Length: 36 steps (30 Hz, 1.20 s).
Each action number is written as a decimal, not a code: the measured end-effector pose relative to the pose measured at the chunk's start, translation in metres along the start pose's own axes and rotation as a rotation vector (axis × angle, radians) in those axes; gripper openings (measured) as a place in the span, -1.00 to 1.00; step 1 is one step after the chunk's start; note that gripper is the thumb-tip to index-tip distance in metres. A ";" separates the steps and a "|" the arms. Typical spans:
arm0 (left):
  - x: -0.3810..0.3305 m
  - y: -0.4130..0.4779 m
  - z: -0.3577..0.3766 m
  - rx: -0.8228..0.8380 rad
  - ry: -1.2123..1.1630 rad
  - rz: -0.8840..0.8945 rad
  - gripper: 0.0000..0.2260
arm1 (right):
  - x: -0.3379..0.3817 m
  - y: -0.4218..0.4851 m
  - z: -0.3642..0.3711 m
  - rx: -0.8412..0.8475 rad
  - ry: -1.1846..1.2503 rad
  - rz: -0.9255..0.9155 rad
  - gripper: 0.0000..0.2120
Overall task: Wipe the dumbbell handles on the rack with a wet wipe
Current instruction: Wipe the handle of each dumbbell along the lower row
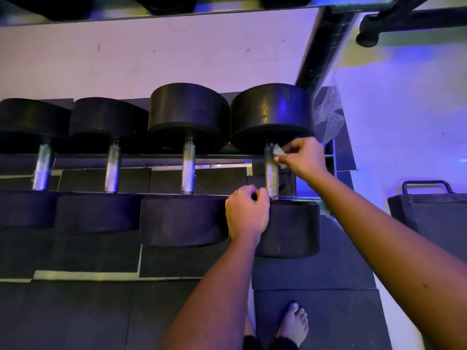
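Wipe is a small crumpled wad, pinched between the thumb and fingertips of the right grip. It touches the right side of the handle of the rightmost of 4 dumbbells on the rack. Contact is at the far end of that handle, just under the far head.

Key relation: the handle's long axis runs straight away from the person, from the near head to the far head. With the wipe at the far end, nearly the whole bar lies toward the person from the right grip. Judgement: the next stroke should run along that axis toward the near head. The wipe should also be wrapped further round the bar, since it touches 1 side only.

Left grip lies at the opposite, near end, with fingers curled on the inner edge of the near head, just beside the handle's base. Whether it clamps the head or only rests there cannot be told. Judgement: it probably steadies the dumbbell against rolling, and it stands close to the end of the stroke's path.

The 3 other handles lie parallel to the left, apart from both grips. The left grip is the nearer to them.
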State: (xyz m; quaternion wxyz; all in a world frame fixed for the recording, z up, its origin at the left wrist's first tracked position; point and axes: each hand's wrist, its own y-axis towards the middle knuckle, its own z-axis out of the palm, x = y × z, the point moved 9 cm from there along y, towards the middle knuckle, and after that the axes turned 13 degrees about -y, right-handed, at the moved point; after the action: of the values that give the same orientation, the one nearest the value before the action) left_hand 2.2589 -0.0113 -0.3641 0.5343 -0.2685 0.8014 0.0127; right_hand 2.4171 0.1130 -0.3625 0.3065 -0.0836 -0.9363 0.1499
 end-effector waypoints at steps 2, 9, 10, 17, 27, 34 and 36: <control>-0.001 -0.001 -0.001 -0.004 0.008 -0.003 -0.70 | 0.009 0.006 0.005 -0.010 -0.015 -0.027 -0.84; -0.001 0.001 -0.001 -0.013 0.007 0.001 -0.73 | -0.013 -0.022 0.024 0.127 -0.127 -0.028 -0.88; 0.000 0.001 -0.001 -0.016 0.008 0.004 -0.73 | -0.018 -0.029 0.028 0.184 -0.151 -0.034 -0.88; 0.000 0.001 -0.001 -0.016 0.000 -0.001 -0.73 | -0.026 -0.014 0.009 0.097 -0.014 0.015 -0.90; 0.000 0.001 -0.001 -0.009 0.000 -0.009 -0.72 | 0.003 0.000 0.010 -0.040 -0.013 -0.026 -0.87; 0.003 0.002 0.001 -0.004 -0.001 0.001 -0.73 | -0.026 -0.038 0.036 0.318 -0.098 -0.024 -0.87; 0.002 0.002 0.001 -0.006 0.006 0.005 -0.73 | -0.035 -0.033 0.033 0.311 0.038 0.054 -0.88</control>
State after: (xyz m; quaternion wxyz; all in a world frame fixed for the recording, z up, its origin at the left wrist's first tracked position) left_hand 2.2583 -0.0102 -0.3668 0.5311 -0.2681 0.8036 0.0156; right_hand 2.4231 0.0655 -0.3957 0.3295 -0.0634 -0.8931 0.2996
